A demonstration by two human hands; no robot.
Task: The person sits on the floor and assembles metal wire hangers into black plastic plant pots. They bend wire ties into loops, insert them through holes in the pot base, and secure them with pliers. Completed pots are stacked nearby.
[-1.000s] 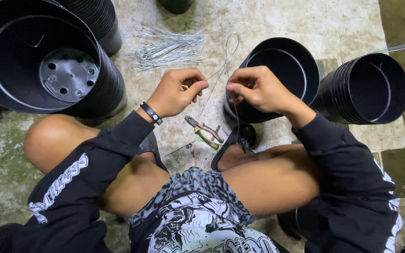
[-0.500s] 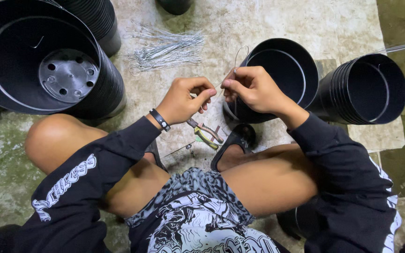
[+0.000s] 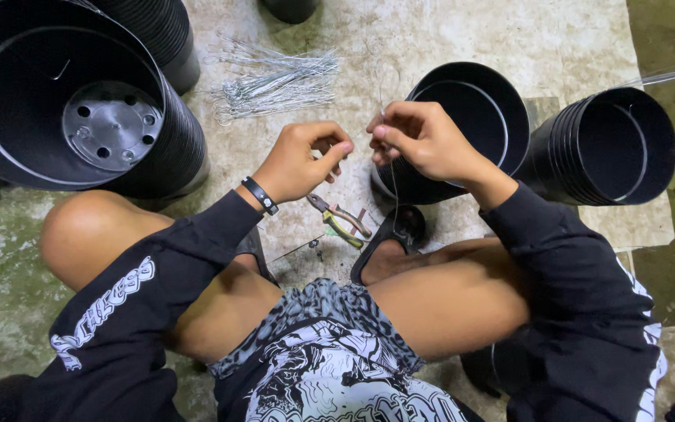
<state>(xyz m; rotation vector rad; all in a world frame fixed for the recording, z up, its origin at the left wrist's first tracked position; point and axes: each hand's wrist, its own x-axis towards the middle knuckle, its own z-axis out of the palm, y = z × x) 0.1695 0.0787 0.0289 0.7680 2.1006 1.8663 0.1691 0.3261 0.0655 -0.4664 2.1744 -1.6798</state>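
- Our left hand (image 3: 300, 160) is curled, thumb pressed toward the forefinger; we judge it pinches one end of a thin wire (image 3: 393, 184), though the strand is too fine there to be sure.
- Our right hand (image 3: 423, 141) is closed in a pinch on the same wire, which runs down from the fingers in front of the black plastic pot (image 3: 501, 117) just behind it.
- Both hands meet close together above the concrete floor (image 3: 447, 39), so we read the step as bending or twisting the wire by hand.
- The pliers (image 3: 341, 219) lie untouched on the floor just below our hands, near the sandal (image 3: 394, 234).
- A bundle of cut wires (image 3: 275, 82) lies farther off, between the big stack of pots (image 3: 80, 101) at left and the pot by our right hand.
- Another stack of pots (image 3: 611, 144) lies on its side at right.
- Next we would need a firm two-finger grip and a steady twist; the pliers are within easy reach.
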